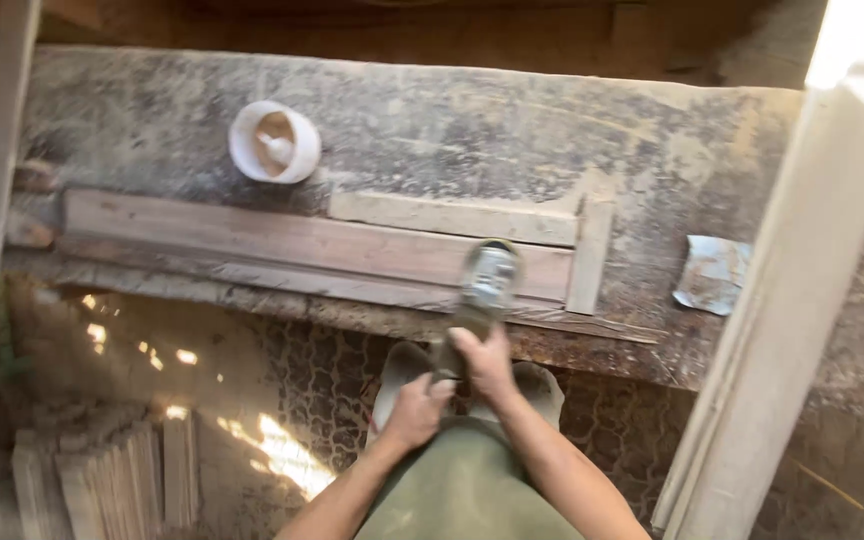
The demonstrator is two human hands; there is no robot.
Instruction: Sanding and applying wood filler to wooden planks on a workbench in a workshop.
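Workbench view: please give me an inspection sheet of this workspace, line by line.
Surface: workbench, worn, dusty, stained.
Job's things: power tool, blurred, its end over the wooden board; thin strips framing the board.
Clutter: white round container; crumpled sheet.
Grippers: left hand and right hand both gripping the tool.
Cables: nothing seen.
Surroundings: pale planks leaning at both sides; stacked wood pieces on the floor.
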